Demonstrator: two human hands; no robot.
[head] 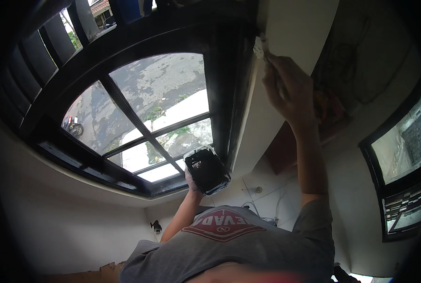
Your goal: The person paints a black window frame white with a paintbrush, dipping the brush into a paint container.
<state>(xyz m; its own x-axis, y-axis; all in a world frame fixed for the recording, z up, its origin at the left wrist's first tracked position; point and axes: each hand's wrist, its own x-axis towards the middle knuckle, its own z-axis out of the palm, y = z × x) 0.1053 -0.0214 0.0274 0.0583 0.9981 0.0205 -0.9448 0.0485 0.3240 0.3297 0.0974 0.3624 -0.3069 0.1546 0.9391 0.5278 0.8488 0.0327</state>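
Observation:
My left hand (192,181) holds a rectangular plastic tub (207,170) of black paint from its left side, in front of the window's lower right corner; its rim is smeared. My right hand (290,83) is raised at the upper right, its fingers closed on a paintbrush (259,47) with a pale, spotted part. The brush tip is at the edge where the black window frame (228,70) meets the pale wall (284,32); the dim light hides whether the bristles touch. Dark glazing bars (148,135) divide the window's glass into several panes.
Black slats (51,44) line the upper left above the window. Another dark-framed window (399,141) stands at the right. Below lie a tiled floor (246,189) with cables (277,208), a small round object (258,190) and a small dark object (156,226). A dark red surface (283,152) stands behind my right arm.

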